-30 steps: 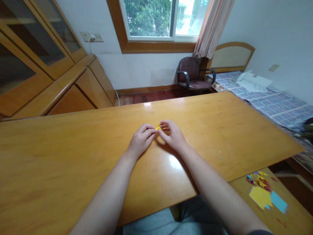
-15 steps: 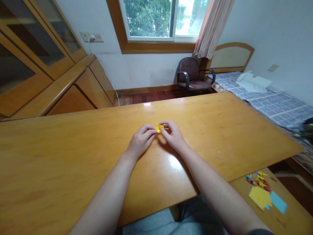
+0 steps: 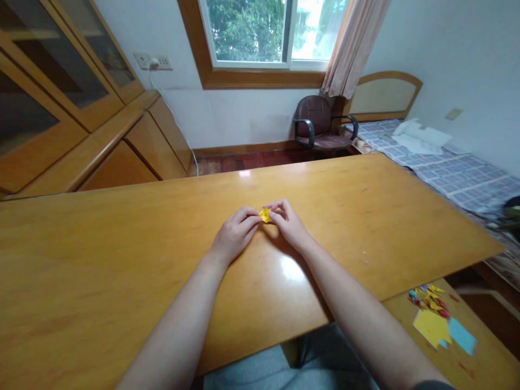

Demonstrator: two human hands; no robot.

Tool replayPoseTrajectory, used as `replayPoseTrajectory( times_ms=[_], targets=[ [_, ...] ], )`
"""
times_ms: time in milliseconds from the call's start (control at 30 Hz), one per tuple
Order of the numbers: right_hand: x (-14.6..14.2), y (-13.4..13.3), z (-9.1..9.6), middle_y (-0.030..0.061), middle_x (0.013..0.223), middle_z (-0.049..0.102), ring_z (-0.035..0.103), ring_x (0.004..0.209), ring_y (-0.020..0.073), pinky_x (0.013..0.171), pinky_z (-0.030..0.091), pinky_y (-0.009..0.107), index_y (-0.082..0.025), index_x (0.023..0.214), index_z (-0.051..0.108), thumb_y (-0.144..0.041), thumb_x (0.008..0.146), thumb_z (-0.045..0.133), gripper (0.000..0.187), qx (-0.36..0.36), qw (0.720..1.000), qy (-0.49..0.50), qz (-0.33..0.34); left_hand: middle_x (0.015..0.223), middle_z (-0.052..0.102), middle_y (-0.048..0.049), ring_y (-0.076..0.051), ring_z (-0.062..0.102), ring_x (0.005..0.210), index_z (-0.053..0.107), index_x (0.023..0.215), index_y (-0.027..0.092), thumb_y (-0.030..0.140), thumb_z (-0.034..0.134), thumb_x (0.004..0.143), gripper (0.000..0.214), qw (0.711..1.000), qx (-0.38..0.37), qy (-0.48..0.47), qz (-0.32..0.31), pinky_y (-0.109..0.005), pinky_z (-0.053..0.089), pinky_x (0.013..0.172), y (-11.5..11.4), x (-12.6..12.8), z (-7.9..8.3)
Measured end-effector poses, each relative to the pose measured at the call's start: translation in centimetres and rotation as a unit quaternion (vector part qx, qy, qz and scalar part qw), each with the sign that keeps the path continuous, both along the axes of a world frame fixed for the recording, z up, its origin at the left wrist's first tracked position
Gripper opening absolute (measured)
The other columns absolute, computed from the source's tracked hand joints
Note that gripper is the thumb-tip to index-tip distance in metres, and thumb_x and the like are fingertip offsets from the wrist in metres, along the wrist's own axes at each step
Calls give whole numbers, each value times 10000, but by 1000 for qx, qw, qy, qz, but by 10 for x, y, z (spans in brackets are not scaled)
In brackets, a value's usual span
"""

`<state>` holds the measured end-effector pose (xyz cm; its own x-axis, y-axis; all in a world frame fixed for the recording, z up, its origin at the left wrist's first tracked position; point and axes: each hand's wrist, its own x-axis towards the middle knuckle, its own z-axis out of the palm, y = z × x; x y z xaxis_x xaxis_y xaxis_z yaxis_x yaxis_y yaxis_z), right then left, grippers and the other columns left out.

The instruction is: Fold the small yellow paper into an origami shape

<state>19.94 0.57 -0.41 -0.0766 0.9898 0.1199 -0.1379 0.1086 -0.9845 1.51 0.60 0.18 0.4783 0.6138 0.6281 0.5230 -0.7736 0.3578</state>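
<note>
Between my two hands is a small piece of folded yellow paper (image 3: 265,215), held just above the wooden table (image 3: 134,254). My left hand (image 3: 239,228) pinches its left side between thumb and fingertips. From the right, my right hand (image 3: 287,221) grips it with thumb and index finger, the other fingers curled behind. The fingers cover both sides of the paper, so its full shape is hidden.
At lower right, a lower surface bears a pile of colourful folded papers (image 3: 430,299), a yellow sheet (image 3: 431,326) and a light blue sheet (image 3: 462,336). A chair (image 3: 319,122) stands beyond the table. A bed (image 3: 450,170) is at right, a cabinet (image 3: 101,141) at left.
The yellow paper has turned slightly and shows a broader face. My right thumb and fingers have shifted a little on it; my left hand stays nearly still.
</note>
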Motion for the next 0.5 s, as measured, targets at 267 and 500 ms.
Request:
replayPoseTrajectory(
  times_ms=[267, 500],
  targets=[
    [4, 1, 2, 26, 1008, 646, 647, 912, 159, 818, 582, 361, -214, 853, 489, -348, 785, 635, 210, -18, 999, 34, 24, 991, 632, -52, -156, 622, 921, 663, 990, 221, 187, 550, 914, 141, 1000, 0, -15, 13, -298, 529, 851, 1, -2, -1],
    [4, 1, 2, 22, 972, 643, 643, 902, 161, 823, 569, 353, -207, 847, 510, -299, 756, 643, 186, -19, 999, 30, 24, 987, 628, -50, -156, 621, 918, 660, 982, 218, 193, 555, 911, 130, 1000, 1, -17, 21, -291, 525, 851, 3, -3, -1]
  ],
)
